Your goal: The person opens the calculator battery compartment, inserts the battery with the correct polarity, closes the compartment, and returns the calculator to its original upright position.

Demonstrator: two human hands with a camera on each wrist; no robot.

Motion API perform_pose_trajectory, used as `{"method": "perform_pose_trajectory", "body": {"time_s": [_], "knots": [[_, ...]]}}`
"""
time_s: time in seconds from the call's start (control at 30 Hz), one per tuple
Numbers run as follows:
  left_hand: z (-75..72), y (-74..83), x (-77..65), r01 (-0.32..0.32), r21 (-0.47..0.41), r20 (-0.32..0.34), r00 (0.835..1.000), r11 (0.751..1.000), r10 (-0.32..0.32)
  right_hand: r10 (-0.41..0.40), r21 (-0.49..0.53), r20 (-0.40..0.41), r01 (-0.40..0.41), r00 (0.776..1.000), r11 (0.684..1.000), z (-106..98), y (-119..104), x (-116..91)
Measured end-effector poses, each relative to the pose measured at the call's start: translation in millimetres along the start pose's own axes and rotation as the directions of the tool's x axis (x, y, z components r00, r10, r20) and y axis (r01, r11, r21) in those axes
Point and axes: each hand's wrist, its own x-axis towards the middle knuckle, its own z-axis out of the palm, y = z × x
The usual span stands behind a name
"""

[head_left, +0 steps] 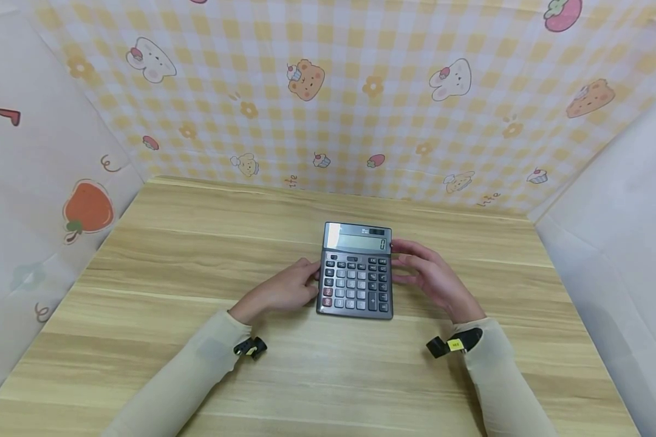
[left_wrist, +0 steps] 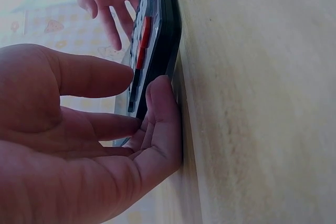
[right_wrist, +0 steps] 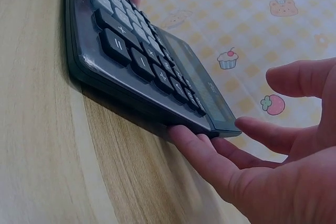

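A dark grey desktop calculator (head_left: pixel 355 270) stands with its display towards the back wall, reading 0. At its left edge, my left hand (head_left: pixel 292 285) holds the side with bent fingers. In the left wrist view, the thumb (left_wrist: pixel 97 75) reaches to the key side, while a curled finger (left_wrist: pixel 163 103) lies low by the table. My right hand (head_left: pixel 434 276) is at the opposite edge. Its fingertips (right_wrist: pixel 184 135) touch the calculator's underside edge in the right wrist view, and the thumb (right_wrist: pixel 294 78) stays apart from it. Some fingertips are hidden behind the calculator.
The wooden table (head_left: pixel 208 224) spreads around both forearms. A yellow checked cloth (head_left: pixel 361 121) with cartoon prints hangs behind it, and pale cloth sides (head_left: pixel 27 182) rise at left and right. Each wrist wears a black strap (head_left: pixel 454 344).
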Motion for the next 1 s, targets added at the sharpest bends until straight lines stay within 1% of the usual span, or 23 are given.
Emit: {"method": "perform_pose_trajectory", "body": {"time_s": [0.5, 1.0], "knots": [[0.9, -0.2, 0.7, 0.006, 0.002, -0.008, 1.0, 1.0, -0.006, 0.011, 0.001, 0.006, -0.011, 1.0, 1.0, 0.3, 0.6, 0.2], [0.4, -0.4, 1.9, 0.009, 0.006, 0.001, 1.0, 1.0, -0.009, 0.02, -0.001, 0.0, -0.02, 1.0, 1.0, 0.4, 1.2, 0.9]]}}
